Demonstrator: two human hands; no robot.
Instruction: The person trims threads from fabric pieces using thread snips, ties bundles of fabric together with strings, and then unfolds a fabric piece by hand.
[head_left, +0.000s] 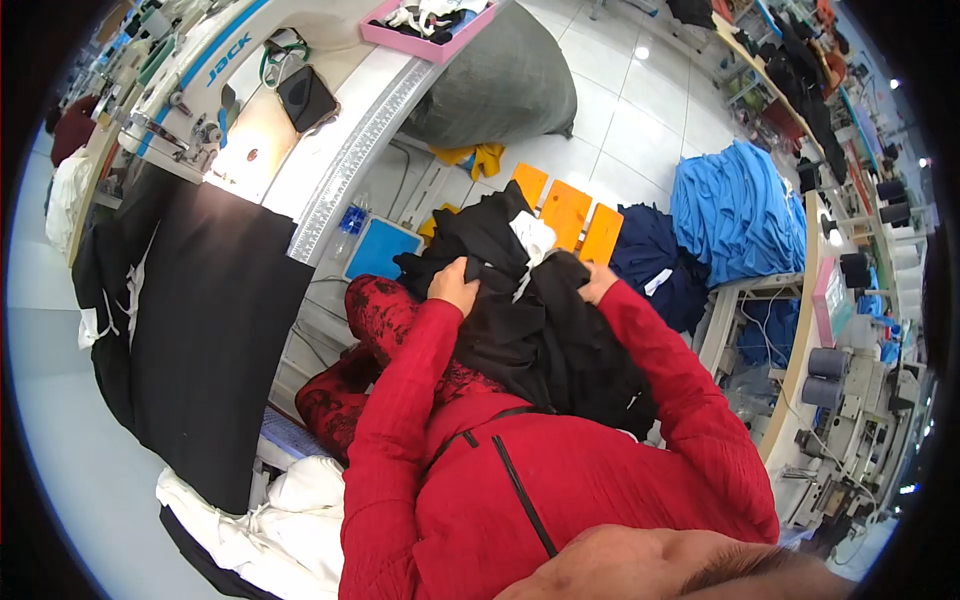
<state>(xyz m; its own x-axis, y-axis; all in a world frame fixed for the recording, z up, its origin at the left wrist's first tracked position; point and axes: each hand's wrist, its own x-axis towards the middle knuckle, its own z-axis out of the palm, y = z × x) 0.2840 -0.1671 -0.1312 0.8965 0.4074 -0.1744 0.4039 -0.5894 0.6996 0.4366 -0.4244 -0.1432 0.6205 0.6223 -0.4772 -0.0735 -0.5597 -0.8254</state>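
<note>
Black fabric [510, 330] lies bunched across my lap and spills toward an orange slatted wooden stool or bench [566, 212]. My left hand [455, 287] is closed on the black fabric at its left side. On the right side, my right hand [598, 281] grips another part of the same fabric, with its fingertips partly hidden in the folds. Between the hands, a white piece of cloth [533, 238] shows against the black. Whether the black fabric is a finished garment cannot be made out.
At left stands a sewing machine table with a ruler edge [350, 160], a phone [307, 98] and hanging black cloth [215, 330]. A pink tray [430, 45] sits at its far end. Blue garments [740, 215] and navy cloth [655, 262] are piled at right, near another machine [860, 400].
</note>
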